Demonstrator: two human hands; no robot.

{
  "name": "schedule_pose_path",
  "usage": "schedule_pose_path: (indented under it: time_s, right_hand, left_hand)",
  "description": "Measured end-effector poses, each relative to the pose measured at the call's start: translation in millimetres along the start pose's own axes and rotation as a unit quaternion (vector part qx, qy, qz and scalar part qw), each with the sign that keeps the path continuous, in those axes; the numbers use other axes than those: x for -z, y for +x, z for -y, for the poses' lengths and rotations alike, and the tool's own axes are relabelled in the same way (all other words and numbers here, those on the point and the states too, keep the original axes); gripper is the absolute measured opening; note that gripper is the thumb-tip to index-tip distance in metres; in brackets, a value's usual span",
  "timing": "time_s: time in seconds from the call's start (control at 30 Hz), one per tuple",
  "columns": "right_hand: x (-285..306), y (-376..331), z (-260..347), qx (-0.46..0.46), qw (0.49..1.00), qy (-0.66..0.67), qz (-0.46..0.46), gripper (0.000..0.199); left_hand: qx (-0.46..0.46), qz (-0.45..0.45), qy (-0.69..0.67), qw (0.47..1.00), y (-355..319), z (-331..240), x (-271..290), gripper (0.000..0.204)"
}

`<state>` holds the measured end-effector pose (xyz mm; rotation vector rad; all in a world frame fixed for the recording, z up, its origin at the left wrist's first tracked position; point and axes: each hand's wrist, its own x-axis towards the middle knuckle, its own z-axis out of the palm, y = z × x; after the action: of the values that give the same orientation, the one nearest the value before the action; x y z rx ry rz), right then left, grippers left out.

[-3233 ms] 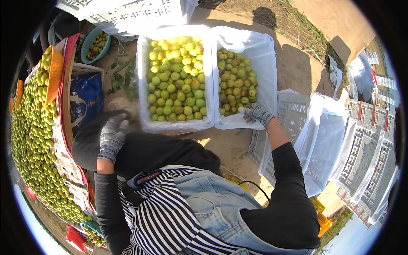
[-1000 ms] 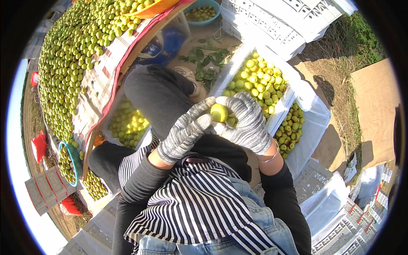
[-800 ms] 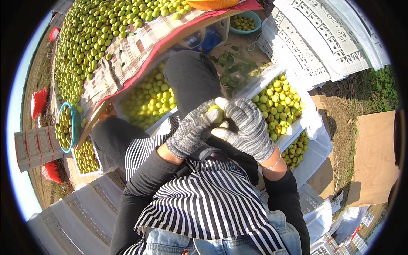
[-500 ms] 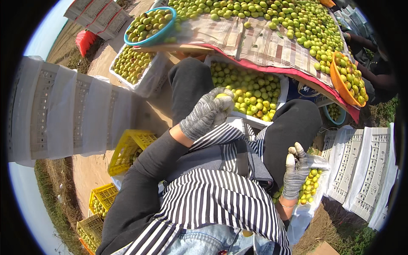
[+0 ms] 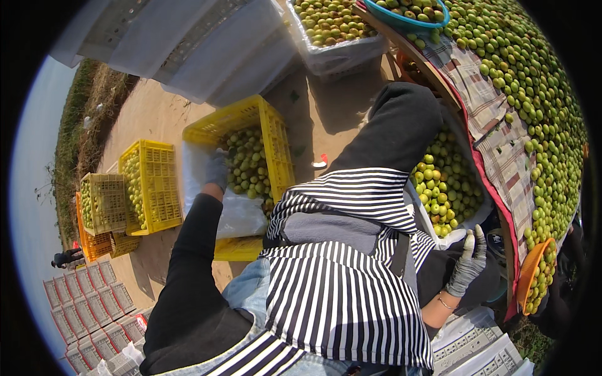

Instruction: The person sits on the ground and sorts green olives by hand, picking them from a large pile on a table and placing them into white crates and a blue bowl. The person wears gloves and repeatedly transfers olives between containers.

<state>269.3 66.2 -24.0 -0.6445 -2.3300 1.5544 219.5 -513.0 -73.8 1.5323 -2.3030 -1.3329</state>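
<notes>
My left hand [image 5: 216, 170], in a grey glove, reaches down at the left into a yellow crate [image 5: 274, 141] lined with clear plastic. Round green fruit [image 5: 248, 164], much like jujubes, fills part of this crate, and the hand is right beside it. Blur and shadow hide its fingers, so any fruit in them does not show. To the right, my right hand [image 5: 465, 266] is gloved too and held up beside my knee, its fingers stretched and nothing in them. Near it, between my legs, a lined white crate [image 5: 467, 227] holds more green fruit [image 5: 442, 188].
A cloth-covered table [image 5: 486, 119] heaped with fruit curves along the right, bearing a blue basin [image 5: 407, 22] and an orange basket [image 5: 530, 276]. Several yellow crates [image 5: 164, 188] stand at the left. Stacked grey crates [image 5: 219, 50] rise behind, beside another lined fruit crate [image 5: 338, 53].
The view has turned left. My left hand, which held a green fruit above my lap, has moved left and down into the yellow crate. My right hand stays raised and open.
</notes>
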Motion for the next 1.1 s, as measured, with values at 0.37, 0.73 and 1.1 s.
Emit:
schedule_pose_path:
  time_s: [0.37, 0.73, 1.1]
  right_hand:
    - [-17, 2, -6, 0.033, 0.995, -0.086, -0.024, 0.026]
    - [-27, 11, -16, 0.071, 0.969, -0.205, 0.118, 0.026]
    - [-22, 33, -35, 0.060, 0.958, -0.229, 0.161, 0.027]
  left_hand:
    - [-0.198, 0.201, 0.433, 0.856, -43, 113, -100, 0.058]
    - [-0.085, 0.170, 0.326, 0.926, -59, 164, -97, 0.054]
    - [-0.139, 0.163, 0.250, 0.944, -45, 189, -54, 0.045]
